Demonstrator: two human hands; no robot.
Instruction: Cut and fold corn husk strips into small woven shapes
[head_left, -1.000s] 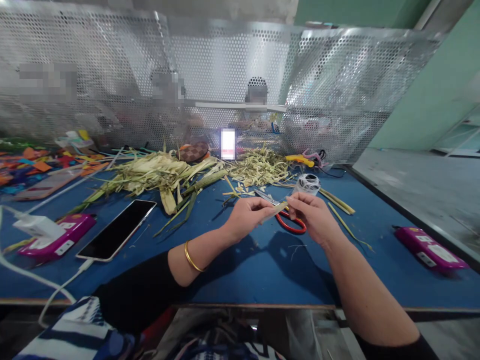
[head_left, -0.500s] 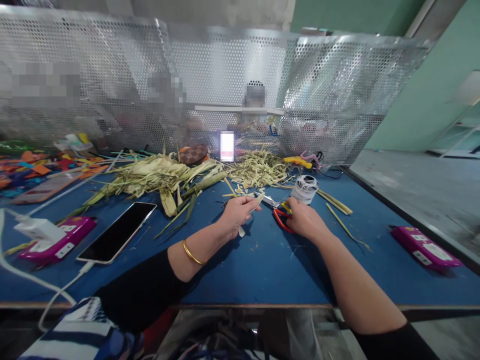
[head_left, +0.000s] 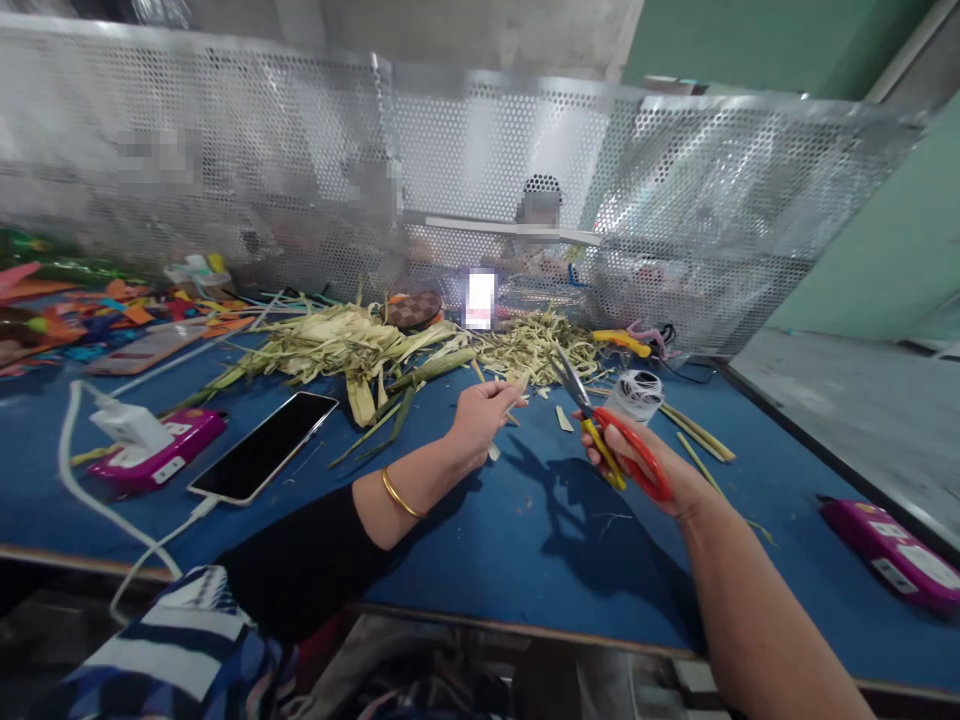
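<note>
My right hand [head_left: 645, 465] is closed round the red and yellow handles of a pair of scissors [head_left: 600, 425], raised above the blue table [head_left: 525, 540] with the blades pointing up and away. My left hand [head_left: 484, 415] pinches a pale strip of dried leaf [head_left: 517, 385] just left of the scissors. A spool of white thread [head_left: 636, 392] stands right behind the scissors.
A heap of green and dried leaves [head_left: 345, 345] and shredded strips [head_left: 536, 345] lies at the back. A phone [head_left: 264, 446] on a cable, a white charger [head_left: 131, 425] on a pink box [head_left: 161, 450] sit left; another pink box [head_left: 892, 550] right. A perforated metal screen [head_left: 480, 180] bounds the table.
My right hand let go of the strip, took the scissors from the table and lifted them. My left hand kept the strip and moved slightly back.
</note>
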